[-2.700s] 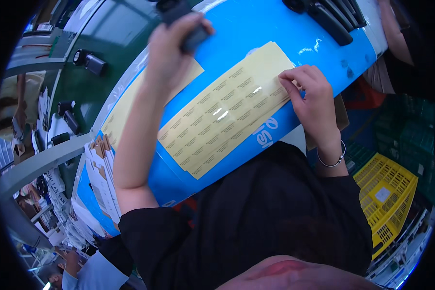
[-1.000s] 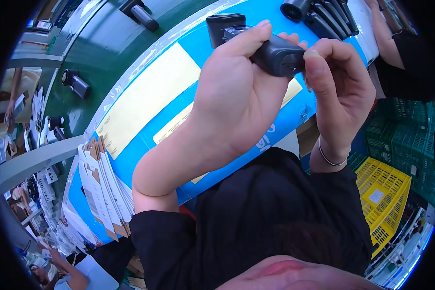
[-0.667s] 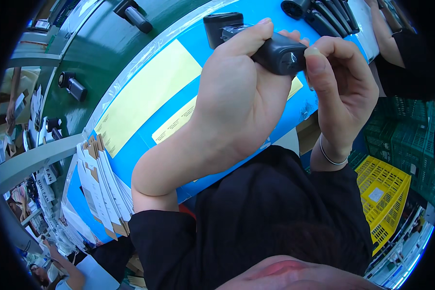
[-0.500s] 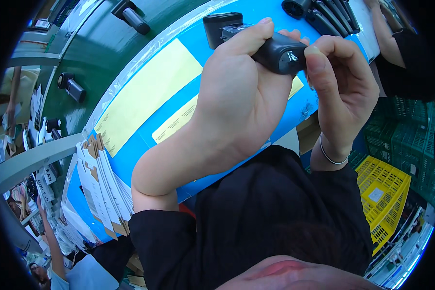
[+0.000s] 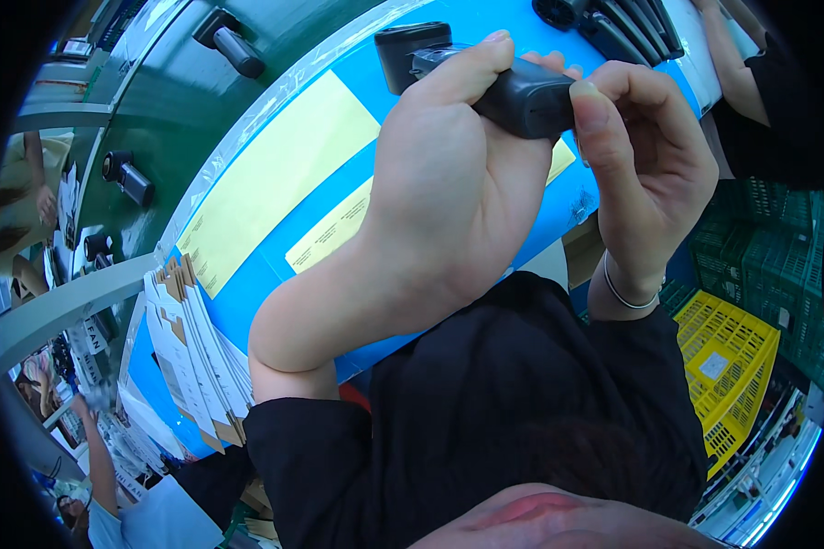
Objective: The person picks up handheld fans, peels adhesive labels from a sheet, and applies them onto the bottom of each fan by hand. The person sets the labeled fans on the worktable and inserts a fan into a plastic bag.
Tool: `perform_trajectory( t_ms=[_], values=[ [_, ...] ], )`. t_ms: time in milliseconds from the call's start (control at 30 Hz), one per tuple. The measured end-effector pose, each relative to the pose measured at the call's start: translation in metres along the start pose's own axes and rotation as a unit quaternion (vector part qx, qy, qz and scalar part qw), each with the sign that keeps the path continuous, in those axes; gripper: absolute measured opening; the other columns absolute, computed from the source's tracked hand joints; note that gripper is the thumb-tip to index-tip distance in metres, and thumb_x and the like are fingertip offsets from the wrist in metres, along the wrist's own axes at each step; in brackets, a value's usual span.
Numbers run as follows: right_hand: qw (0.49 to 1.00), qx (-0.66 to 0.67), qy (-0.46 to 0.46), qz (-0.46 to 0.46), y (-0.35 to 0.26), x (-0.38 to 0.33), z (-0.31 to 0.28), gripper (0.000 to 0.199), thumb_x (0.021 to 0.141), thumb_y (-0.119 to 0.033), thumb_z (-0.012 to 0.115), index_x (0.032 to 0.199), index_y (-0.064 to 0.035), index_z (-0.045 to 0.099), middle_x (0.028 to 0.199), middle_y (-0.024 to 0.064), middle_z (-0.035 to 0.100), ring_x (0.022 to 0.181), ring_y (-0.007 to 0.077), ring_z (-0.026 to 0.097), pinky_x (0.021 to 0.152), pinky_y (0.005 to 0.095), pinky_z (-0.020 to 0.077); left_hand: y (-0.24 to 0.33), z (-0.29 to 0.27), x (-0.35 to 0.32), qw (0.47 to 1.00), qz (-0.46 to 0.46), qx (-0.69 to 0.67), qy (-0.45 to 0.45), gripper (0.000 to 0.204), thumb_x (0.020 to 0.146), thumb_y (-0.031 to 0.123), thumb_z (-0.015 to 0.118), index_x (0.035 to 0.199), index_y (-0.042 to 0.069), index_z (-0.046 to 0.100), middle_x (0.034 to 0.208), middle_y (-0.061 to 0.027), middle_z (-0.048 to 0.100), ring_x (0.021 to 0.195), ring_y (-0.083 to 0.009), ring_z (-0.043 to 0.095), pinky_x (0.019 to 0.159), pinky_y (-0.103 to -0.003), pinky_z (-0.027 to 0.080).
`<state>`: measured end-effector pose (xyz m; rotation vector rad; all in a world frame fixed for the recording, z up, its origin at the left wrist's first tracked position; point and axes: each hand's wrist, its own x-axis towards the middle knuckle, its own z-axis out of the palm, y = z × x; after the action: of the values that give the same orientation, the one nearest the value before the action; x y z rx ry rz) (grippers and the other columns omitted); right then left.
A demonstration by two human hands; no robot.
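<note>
We grip the dark device (image 5: 522, 91) with our left hand (image 5: 449, 192) wrapped around it, our right hand (image 5: 645, 165) pinching its end above the blue table (image 5: 256, 302).

A dark handheld device (image 5: 522, 91) sits raised above the table (image 5: 558, 215), gripped between the left hand (image 5: 453, 192) and the right hand (image 5: 645, 174), with another device (image 5: 410, 50) lying on the table just behind it. Two label sheets (image 5: 275, 178) lie on the table to the left of the hands, a stack of flat cartons (image 5: 197, 357) at its near-left edge. A plastic crate (image 5: 728, 366) stands below to the right, and more devices (image 5: 627, 23) lie at the far right.
</note>
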<state>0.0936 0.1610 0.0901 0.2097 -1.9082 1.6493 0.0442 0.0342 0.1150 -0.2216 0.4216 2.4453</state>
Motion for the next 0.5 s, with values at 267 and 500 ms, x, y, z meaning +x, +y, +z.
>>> perform_trajectory(
  t_ms=[267, 500],
  values=[
    [0.987, -0.146, -0.021, -0.07, 0.015, 0.001, 0.018, 0.036, 0.084, -0.001, 0.068, 0.112, 0.0017, 0.046, 0.075, 0.0004, 0.049, 0.068, 0.0044, 0.047, 0.067, 0.0161, 0.0398, 0.007, -0.007, 0.0, 0.999, -0.012, 0.034, -0.005, 0.019, 0.093, 0.009, 0.048, 0.101, -0.004, 0.036, 0.098, -0.0153, 0.045, 0.095, -0.0228, 0.048, 0.092, -0.036, 0.042],
    [0.982, -0.168, 0.083, 0.017, 0.051, 0.014, -0.011, 0.037, 0.092, -0.006, 0.052, 0.124, -0.0023, 0.034, 0.068, 0.0107, 0.055, 0.056, 0.0225, 0.058, 0.048, 0.0348, 0.041, 0.081, -0.025, 0.066, 0.991, 0.006, 0.124, 0.041, 0.021, 0.09, 0.004, 0.054, 0.107, -0.006, 0.047, 0.099, -0.0147, 0.055, 0.095, -0.025, 0.055, 0.094, -0.04, 0.044]
  ],
)
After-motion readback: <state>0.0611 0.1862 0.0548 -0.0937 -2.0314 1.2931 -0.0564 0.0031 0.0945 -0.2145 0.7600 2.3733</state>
